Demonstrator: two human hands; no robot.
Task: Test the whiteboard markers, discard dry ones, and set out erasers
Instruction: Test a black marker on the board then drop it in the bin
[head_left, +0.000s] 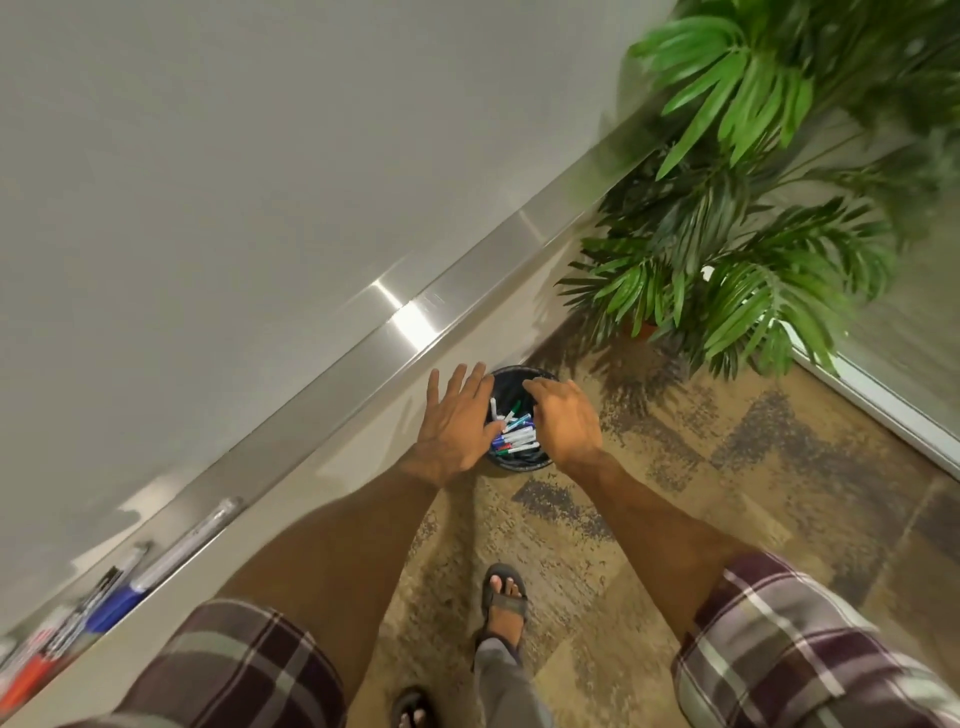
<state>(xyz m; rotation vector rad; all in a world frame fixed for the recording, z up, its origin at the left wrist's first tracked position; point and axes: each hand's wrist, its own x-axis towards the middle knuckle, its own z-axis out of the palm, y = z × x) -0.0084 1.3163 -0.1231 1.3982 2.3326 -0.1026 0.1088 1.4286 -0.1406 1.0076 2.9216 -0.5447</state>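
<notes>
A small black bin (540, 460) stands on the carpet by the wall, with several markers (515, 434) piled inside, white barrels with blue and green caps. Both of my arms reach down over it. My left hand (454, 423) hovers above the bin's left rim with fingers spread and straight, holding nothing. My right hand (563, 418) is over the right rim, fingers bent downward toward the bin; nothing shows in its grasp. On the whiteboard's metal tray (415, 322) at lower left lie more markers (111, 605), blurred, blue, black and red.
The whiteboard (234, 182) fills the upper left. A potted palm (737, 234) stands to the right of the bin near a glass wall. My sandalled feet (504, 597) stand on patterned carpet below the bin.
</notes>
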